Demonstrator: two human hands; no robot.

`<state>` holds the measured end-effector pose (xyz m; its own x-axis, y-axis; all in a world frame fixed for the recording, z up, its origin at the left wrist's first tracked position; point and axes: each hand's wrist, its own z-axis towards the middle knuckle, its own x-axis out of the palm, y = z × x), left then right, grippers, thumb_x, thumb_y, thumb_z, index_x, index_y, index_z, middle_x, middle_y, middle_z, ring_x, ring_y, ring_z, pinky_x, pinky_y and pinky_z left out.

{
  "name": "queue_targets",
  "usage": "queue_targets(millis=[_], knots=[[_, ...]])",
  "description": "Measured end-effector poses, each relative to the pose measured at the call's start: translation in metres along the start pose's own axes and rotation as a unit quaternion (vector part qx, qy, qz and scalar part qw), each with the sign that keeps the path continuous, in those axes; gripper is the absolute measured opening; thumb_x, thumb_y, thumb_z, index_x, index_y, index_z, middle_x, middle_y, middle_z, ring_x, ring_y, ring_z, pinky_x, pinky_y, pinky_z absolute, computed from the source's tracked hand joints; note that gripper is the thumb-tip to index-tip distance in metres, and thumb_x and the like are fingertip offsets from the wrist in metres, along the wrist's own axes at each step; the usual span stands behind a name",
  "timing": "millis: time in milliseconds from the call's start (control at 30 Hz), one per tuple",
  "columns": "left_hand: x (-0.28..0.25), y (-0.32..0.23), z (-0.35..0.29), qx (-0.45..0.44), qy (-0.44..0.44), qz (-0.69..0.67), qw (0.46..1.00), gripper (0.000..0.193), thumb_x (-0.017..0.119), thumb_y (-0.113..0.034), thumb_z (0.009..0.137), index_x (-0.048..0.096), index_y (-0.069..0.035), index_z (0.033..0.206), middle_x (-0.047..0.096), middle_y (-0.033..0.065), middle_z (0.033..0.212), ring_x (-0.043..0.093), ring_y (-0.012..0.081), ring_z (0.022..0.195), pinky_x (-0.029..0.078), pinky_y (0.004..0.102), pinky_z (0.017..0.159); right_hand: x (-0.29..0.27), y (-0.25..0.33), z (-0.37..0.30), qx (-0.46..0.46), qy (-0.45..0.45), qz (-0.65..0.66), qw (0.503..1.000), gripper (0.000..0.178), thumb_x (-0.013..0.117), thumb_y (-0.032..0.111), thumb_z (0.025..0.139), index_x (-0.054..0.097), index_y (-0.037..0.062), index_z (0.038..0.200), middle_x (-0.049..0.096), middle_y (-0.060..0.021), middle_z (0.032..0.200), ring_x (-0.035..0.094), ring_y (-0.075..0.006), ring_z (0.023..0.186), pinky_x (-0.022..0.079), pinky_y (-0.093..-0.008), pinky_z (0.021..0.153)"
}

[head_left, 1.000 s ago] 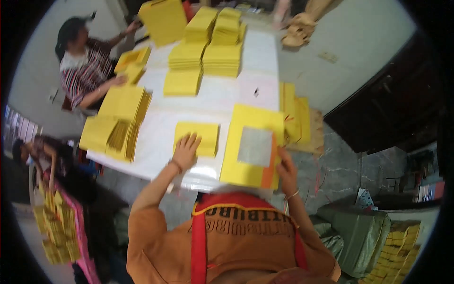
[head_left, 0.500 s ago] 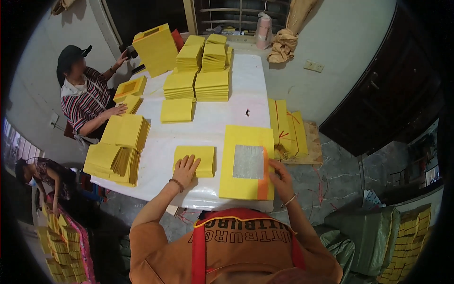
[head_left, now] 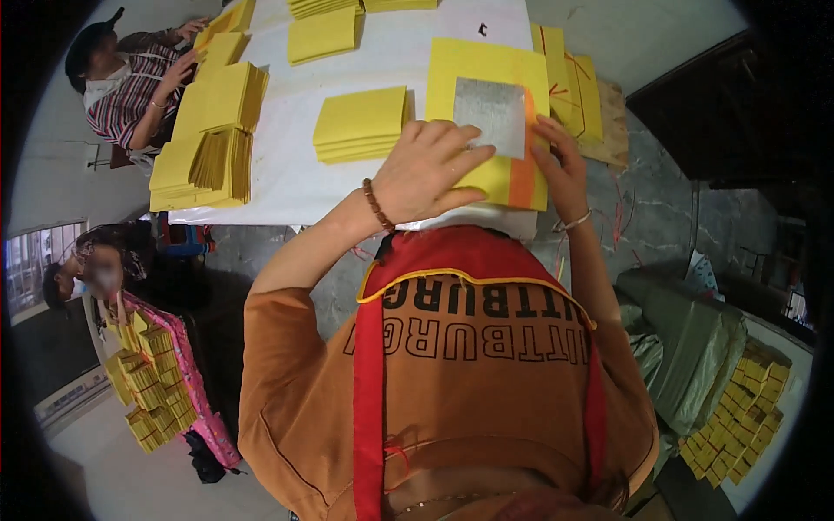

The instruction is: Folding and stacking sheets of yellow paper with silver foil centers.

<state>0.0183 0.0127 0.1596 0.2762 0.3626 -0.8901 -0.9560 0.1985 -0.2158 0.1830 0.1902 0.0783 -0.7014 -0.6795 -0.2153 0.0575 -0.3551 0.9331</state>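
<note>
A stack of yellow paper sheets [head_left: 443, 65], its top sheet bearing a silver square and an orange strip, lies in front of me at the table's right front. My left hand [head_left: 434, 169] reaches across its lower left part, fingers spread, partly covering the silver square. At the stack's right edge, beside the orange strip, my right hand [head_left: 563, 161] rests with its fingers bent and apart; whether they lift any paper cannot be made out. Just left of the stack lies a small pile of folded yellow paper [head_left: 360, 126], touched by neither hand.
The white-covered table [head_left: 287, 156] carries taller piles of folded yellow paper [head_left: 221, 95] on its left. A co-worker in a striped top [head_left: 135, 91] sits there. Another person [head_left: 104, 260] is at lower left by yellow bundles [head_left: 152, 365]. Tied yellow bundles [head_left: 565, 82] stand right of the table.
My left hand has left the small folded pile and moved right onto the sheet stack. My right hand stays at the stack's right edge. The view has tilted down toward my body.
</note>
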Motion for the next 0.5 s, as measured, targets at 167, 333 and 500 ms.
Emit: queue_targets(millis=[167,333,500], knots=[[0.012,-0.004,-0.006,0.044,0.077,0.015,0.996,0.046,0.059,-0.038,0.078,0.054,-0.009,0.114,0.053,0.0076,0.111,0.049,0.0235,0.096,0.038,0.0338,0.078,0.001,0.007,-0.004,0.007,-0.003,-0.003,1.000,0.026,0.061,0.010,0.081,0.060,0.0045,0.106,0.053,-0.0087,0.120,0.047,-0.0188,0.113,0.035,-0.0308,0.095],[0.013,-0.005,-0.006,0.061,0.072,0.035,0.995,0.043,0.060,-0.036,0.077,0.056,-0.010,0.111,0.054,0.0056,0.110,0.049,0.0227,0.096,0.040,0.0336,0.076,0.002,0.005,-0.005,-0.001,-0.009,-0.011,1.000,0.022,0.063,0.014,0.080,0.063,0.0052,0.101,0.054,-0.0085,0.119,0.048,-0.0190,0.112,0.035,-0.0317,0.095],[0.013,0.001,0.004,0.045,0.044,-0.108,0.992,0.021,0.060,-0.024,0.080,0.062,-0.006,0.090,0.061,0.0075,0.089,0.056,0.0234,0.081,0.044,0.0329,0.068,0.001,0.005,-0.003,0.008,-0.011,0.009,1.000,0.019,0.063,0.015,0.080,0.064,0.0050,0.096,0.054,-0.0088,0.119,0.049,-0.0192,0.111,0.035,-0.0318,0.096]])
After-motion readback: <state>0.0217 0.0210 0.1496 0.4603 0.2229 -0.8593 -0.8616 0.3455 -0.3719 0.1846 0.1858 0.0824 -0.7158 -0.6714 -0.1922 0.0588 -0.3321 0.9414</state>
